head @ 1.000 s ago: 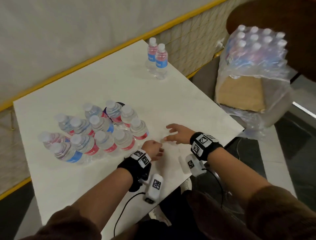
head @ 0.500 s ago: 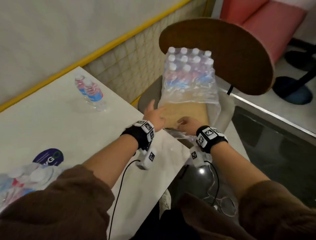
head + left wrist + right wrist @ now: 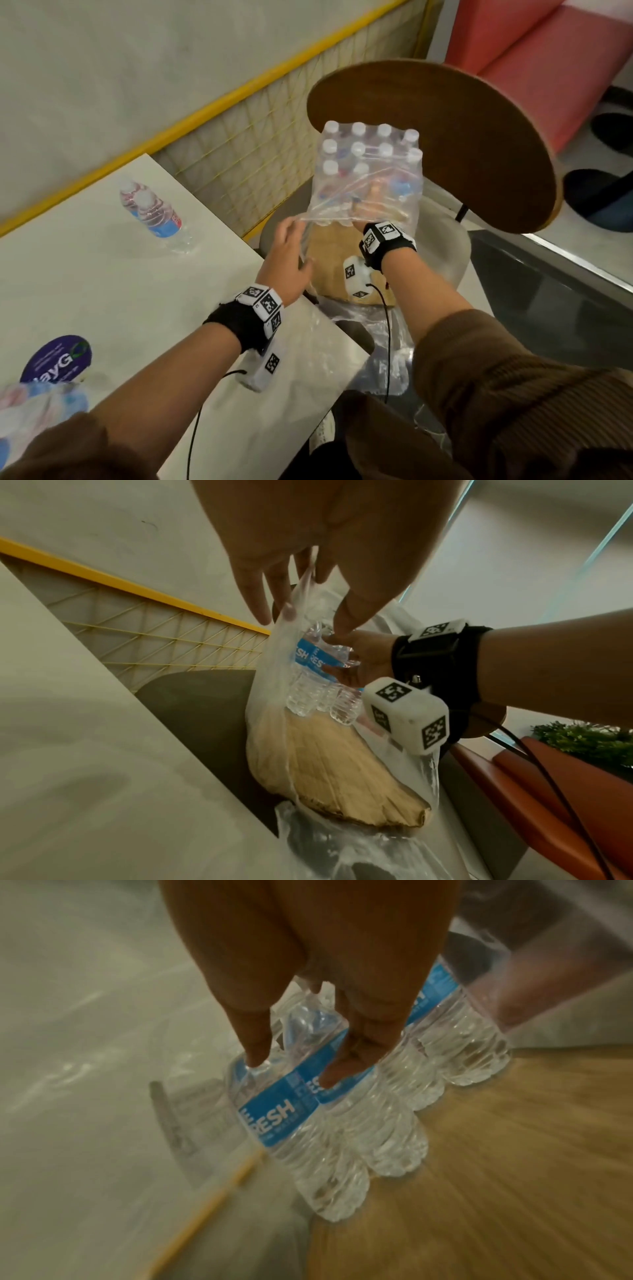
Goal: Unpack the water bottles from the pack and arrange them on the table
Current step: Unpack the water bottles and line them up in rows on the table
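**Head view: pack on chair, both hands at its open side**

Item: pack [image 3: 368,171] of water bottles, standing on a cardboard sheet [image 3: 329,260] on the chair [image 3: 445,240] just beside the table [image 3: 102,291].

Left hand [image 3: 286,263]: pinches the loose plastic wrap [image 3: 274,647] and lifts it, likely to keep the opening clear.

Right hand [image 3: 371,205]: reaches inside the wrap; fingers [image 3: 257,1042] curl around a blue-labelled bottle [image 3: 301,1123] in the front row, not yet lifted out.

Already out: two bottles [image 3: 152,214] upright on the table.
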Tool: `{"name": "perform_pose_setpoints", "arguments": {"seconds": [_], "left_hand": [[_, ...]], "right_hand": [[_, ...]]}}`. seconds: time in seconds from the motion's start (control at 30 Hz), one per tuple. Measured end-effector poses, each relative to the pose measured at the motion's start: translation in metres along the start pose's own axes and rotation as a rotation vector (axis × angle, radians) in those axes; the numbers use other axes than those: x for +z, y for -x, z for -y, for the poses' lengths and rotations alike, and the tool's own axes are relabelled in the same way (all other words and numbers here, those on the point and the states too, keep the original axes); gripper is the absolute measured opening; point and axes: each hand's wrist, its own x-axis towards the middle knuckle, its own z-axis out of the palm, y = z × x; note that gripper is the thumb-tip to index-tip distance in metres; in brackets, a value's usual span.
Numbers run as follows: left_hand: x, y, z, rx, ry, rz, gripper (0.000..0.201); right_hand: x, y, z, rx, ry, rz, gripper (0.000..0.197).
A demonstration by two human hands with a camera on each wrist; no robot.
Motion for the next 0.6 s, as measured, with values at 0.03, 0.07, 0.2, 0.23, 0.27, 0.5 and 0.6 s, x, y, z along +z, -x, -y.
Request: {"name": "perform_pose_setpoints", "arguments": {"seconds": [0.03, 0.07, 0.2, 0.23, 0.27, 0.5, 0.6], "left_hand": [[-0.002, 0.0, 0.0, 0.006, -0.011, 0.019, 0.063], [-0.004, -0.002, 0.002, 0.01, -0.022, 0.036, 0.062], [-0.004, -0.008, 0.003, -0.018, -0.049, 0.098, 0.053], [-0.003, -0.009, 0.004, -0.035, -0.073, 0.121, 0.052], [-0.001, -0.011, 0.004, -0.048, -0.104, 0.147, 0.053], [0.021, -0.014, -0.002, -0.119, 0.053, 0.307, 0.073], [0.024, -0.013, 0.003, -0.179, 0.105, 0.263, 0.07]], "right_hand": [[-0.001, 0.0, -0.004, -0.011, 0.079, -0.019, 0.075], [-0.004, 0.003, -0.004, -0.024, 0.132, -0.043, 0.078], [0.016, 0.012, -0.01, -0.045, 0.148, 0.038, 0.065], [0.024, 0.013, -0.01, -0.035, 0.015, 0.045, 0.063], [0.03, 0.017, -0.008, -0.024, -0.156, 0.01, 0.061], [0.061, 0.058, 0.007, -0.146, -0.73, -0.108, 0.032], [0.045, 0.043, -0.003, -0.129, -0.638, 0.076, 0.028]]}}
